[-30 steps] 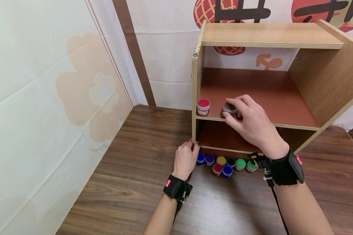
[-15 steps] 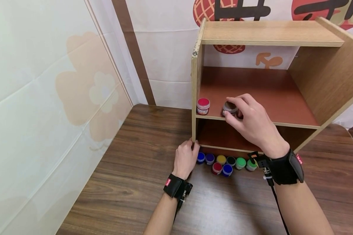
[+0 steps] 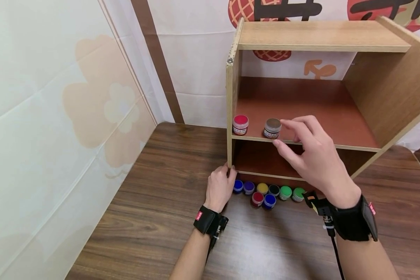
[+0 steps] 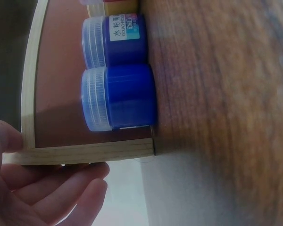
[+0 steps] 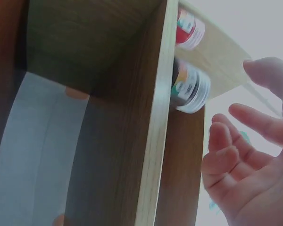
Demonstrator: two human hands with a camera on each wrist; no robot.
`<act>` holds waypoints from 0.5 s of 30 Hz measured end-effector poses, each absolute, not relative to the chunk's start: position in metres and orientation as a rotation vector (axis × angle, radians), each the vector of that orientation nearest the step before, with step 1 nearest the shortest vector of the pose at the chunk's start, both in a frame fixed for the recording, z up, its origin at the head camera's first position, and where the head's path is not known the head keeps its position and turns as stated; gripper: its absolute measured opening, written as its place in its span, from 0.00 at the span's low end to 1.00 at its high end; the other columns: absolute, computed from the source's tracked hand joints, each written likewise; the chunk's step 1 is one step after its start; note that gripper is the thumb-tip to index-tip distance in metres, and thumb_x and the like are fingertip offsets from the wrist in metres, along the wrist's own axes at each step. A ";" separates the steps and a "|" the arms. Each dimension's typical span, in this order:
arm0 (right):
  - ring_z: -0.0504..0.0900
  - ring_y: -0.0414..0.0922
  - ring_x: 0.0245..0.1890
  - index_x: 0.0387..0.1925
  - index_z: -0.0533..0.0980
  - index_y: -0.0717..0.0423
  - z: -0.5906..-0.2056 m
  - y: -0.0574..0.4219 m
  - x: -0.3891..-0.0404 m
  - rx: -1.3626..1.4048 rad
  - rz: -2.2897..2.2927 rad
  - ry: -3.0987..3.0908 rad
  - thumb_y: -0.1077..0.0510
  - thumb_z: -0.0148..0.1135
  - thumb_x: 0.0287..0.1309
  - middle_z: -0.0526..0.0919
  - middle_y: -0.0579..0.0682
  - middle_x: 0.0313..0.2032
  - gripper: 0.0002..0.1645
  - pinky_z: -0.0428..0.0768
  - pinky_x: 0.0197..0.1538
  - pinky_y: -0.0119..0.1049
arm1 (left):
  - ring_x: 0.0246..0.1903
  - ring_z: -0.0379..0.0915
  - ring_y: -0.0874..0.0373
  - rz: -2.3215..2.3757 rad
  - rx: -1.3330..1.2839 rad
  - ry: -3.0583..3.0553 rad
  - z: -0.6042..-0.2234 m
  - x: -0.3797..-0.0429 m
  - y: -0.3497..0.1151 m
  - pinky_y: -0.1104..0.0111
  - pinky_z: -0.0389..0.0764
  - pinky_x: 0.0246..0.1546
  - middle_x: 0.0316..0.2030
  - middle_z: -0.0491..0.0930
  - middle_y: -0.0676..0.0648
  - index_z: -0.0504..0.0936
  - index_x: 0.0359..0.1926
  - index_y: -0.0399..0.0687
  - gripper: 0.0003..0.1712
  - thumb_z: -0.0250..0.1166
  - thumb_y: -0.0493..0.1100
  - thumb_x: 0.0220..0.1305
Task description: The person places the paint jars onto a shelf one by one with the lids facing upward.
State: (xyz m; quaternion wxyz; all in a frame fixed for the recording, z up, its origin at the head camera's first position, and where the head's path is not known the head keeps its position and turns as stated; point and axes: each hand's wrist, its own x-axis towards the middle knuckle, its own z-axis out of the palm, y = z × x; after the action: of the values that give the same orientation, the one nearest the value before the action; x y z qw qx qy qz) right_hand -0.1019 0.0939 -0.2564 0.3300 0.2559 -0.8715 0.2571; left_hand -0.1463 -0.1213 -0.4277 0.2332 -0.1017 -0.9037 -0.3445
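My right hand [image 3: 315, 155] is just right of a brown-lidded paint jar [image 3: 272, 128], apart from it, with thumb and fingers spread and nothing between them. That jar stands upright near the front edge of the upper shelf of a wooden shelf unit [image 3: 322, 35]. To its left, by the side panel, stands a red paint jar [image 3: 240, 125]; both also show in the right wrist view. Low on the unit, my left hand [image 3: 219, 189] grips the left side panel [image 4: 94, 151], thumb on the inner side and fingers outside.
Several small paint jars stand on the wooden table [image 3: 154, 217] before the unit: blue [image 3: 237, 186], purple [image 3: 249, 188], yellow [image 3: 262, 188], black [image 3: 274, 190], two green [image 3: 285, 193], a dark red [image 3: 257, 199] and another blue [image 3: 269, 201]. A printed cloth [image 3: 199, 74] hangs behind.
My right hand has let go of the brown jar and moved right and slightly down, fingers spreading. The jar stays on the upper shelf. My left hand keeps its place on the panel.
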 end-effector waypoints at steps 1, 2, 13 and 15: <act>0.72 0.45 0.34 0.52 0.77 0.62 -0.259 0.093 -0.100 0.722 0.675 -2.248 0.56 0.68 0.56 0.77 0.58 0.44 0.24 0.68 0.38 0.30 | 0.22 0.80 0.51 -0.947 -0.278 -2.482 -0.428 -0.146 -0.121 0.62 0.77 0.22 0.22 0.79 0.47 0.85 0.42 0.37 0.18 0.55 0.47 0.69; 0.73 0.45 0.33 0.50 0.78 0.62 -0.262 0.092 -0.098 0.781 0.669 -2.224 0.53 0.66 0.59 0.78 0.57 0.43 0.22 0.69 0.37 0.29 | 0.22 0.80 0.51 -0.951 -0.277 -2.482 -0.428 -0.146 -0.122 0.62 0.77 0.22 0.22 0.79 0.47 0.85 0.42 0.37 0.18 0.55 0.47 0.70; 0.76 0.38 0.41 0.39 0.81 0.51 -0.352 0.085 -0.087 1.106 0.492 -2.631 0.60 0.73 0.48 0.78 0.44 0.40 0.14 0.78 0.41 0.33 | 0.20 0.77 0.54 -0.963 -0.269 -2.491 -0.427 -0.147 -0.122 0.64 0.74 0.20 0.19 0.74 0.49 0.84 0.36 0.42 0.17 0.53 0.47 0.70; 0.75 0.40 0.44 0.40 0.81 0.51 -0.368 0.085 -0.088 1.062 0.482 -2.739 0.61 0.73 0.48 0.78 0.45 0.42 0.15 0.78 0.43 0.35 | 0.20 0.76 0.54 -0.967 -0.269 -2.503 -0.427 -0.147 -0.121 0.64 0.74 0.20 0.19 0.73 0.50 0.84 0.36 0.42 0.17 0.53 0.48 0.70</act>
State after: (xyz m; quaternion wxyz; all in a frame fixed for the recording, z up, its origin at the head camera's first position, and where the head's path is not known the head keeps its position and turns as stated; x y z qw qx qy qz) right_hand -0.0878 0.0855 -0.3682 0.0820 0.3555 -0.9170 0.1614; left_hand -0.1472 -0.1213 -0.4274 0.2206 -0.0972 -0.9053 -0.3497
